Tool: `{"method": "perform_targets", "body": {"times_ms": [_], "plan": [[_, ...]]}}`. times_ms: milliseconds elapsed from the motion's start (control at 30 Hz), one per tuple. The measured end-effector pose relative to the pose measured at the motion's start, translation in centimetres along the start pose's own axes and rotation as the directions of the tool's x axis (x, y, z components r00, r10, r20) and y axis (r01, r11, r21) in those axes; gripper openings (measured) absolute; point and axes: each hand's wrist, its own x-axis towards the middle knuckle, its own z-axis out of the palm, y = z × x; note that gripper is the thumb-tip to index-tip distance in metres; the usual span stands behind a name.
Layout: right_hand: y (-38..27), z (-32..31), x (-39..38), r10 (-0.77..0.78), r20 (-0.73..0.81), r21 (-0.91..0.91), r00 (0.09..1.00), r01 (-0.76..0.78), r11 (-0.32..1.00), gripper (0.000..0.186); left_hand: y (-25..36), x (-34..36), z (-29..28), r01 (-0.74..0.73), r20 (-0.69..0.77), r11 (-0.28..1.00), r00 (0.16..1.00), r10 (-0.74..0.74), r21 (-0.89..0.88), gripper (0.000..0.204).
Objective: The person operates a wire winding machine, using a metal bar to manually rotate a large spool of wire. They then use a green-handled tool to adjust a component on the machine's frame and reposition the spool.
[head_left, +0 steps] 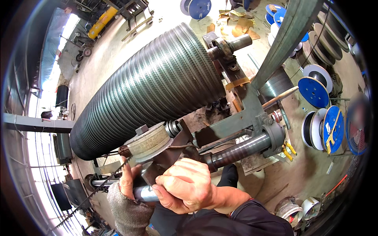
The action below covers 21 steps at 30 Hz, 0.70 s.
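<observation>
My right hand (185,187) is closed on the dark metal bracket (155,169) of a guide roller, its thumb beside a shiny steel shaft (145,193). My left hand (126,183), in a grey knitted fingerless glove (128,210), curls at the bracket's left side. Some of its fingers are hidden, and I cannot make out what they grip. A wire rope (92,192) rises from the lower left past its fingertips to the pale, worn guide roller (147,141), which has a bolt on top. Just beyond stands a large drum (153,78) wound with wire rope.
A thick dark shaft (242,149) runs right from the bracket to the steel frame (248,114). A slanting beam (291,35) crosses the upper right. Blue-flanged reels (314,92) stand on the right. Yellow-handled pliers (288,151) lie beside the frame. Buckets (289,208) stand lower right.
</observation>
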Motion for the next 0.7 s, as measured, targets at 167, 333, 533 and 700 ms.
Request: {"method": "perform_targets", "body": {"times_ms": [167, 333, 533, 700], "plan": [[-0.1, -0.7, 0.2, -0.012, 0.057, 0.005, 0.998, 0.012, 1.0, 0.023, 1.4, 0.1, -0.6, 0.03, -0.001, 0.994, 1.0, -0.03, 0.107, 0.081], [-0.4, -1.7, -0.2, -0.008, 0.134, 0.02, 0.991, 0.006, 1.0, 0.015, 2.1, -0.2, 0.0, 0.045, -0.047, 0.997, 0.998, -0.043, 0.059, 0.079], [-0.8, -1.7, -0.5, -0.02, 0.071, 0.046, 0.997, 0.017, 0.999, 0.015, 1.6, -1.1, 0.4, 0.091, -0.056, 0.996, 0.994, -0.091, -0.014, 0.099], [-0.9, -1.1, -1.0, -0.03, 0.009, 0.03, 1.0, 0.03, 0.999, 0.012, 1.8, -1.2, 0.4, 0.083, -0.064, 0.997, 0.994, -0.083, -0.007, 0.098]]}}
